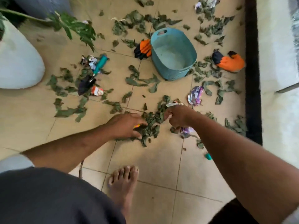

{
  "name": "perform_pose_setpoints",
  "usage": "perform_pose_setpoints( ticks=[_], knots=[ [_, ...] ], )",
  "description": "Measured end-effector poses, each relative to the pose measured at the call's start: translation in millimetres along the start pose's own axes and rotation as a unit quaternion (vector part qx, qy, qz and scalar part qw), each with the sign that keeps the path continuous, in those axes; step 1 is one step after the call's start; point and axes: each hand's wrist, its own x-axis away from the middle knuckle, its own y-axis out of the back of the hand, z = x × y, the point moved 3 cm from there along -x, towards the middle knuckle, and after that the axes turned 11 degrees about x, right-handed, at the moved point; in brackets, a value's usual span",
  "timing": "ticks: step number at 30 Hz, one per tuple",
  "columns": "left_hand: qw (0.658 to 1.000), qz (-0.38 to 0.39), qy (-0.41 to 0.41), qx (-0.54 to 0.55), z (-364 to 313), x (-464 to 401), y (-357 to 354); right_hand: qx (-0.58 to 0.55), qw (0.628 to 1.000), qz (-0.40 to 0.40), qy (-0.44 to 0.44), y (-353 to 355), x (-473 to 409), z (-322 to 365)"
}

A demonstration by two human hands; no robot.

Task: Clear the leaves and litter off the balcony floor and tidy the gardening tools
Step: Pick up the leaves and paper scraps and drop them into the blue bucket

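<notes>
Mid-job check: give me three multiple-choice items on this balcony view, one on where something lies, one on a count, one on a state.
1. Where does the teal-handled garden trowel lie?
A. inside the basket
B. on the tiles left of the basket
C. in the right hand

2. How many orange-and-black gardening gloves show on the floor?
A. one
B. two
C. four

3. What is inside the teal oval plastic basket?
A. nothing visible, bare bottom
B. a heap of leaves
C. both gloves

Answers:
1. B, it rests among leaves near the white planter.
2. B, one glove touches the basket's left wall, another lies to its right.
3. A, its pale bottom shows, while the left hand rests on the pile of green leaves on the floor.
</notes>
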Motion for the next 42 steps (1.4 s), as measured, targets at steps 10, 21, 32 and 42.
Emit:
perform_pose_setpoints(
  ticks=[10,21,32,42],
  knots=[
    [0.999,-0.013,-0.028,-0.036,4.4,13.2,-42.3,-0.039,0.996,0.013,0.085,-8.6,-11.8,5.8],
    [0.782,-0.082,0.241,0.570,30.2,45.4,-16.6,0.133,0.985,-0.005,0.105,-44.1,-47.8,17.7],
    [0.769,-0.064,0.266,0.578,35.3,65.9,-43.8,0.246,0.958,-0.047,0.137,-107.9,-52.3,27.3],
    [0.803,-0.053,0.333,0.492,14.4,119.3,-219.8,0.156,0.947,-0.027,0.281,-124.6,-40.3,65.8]
  ],
)
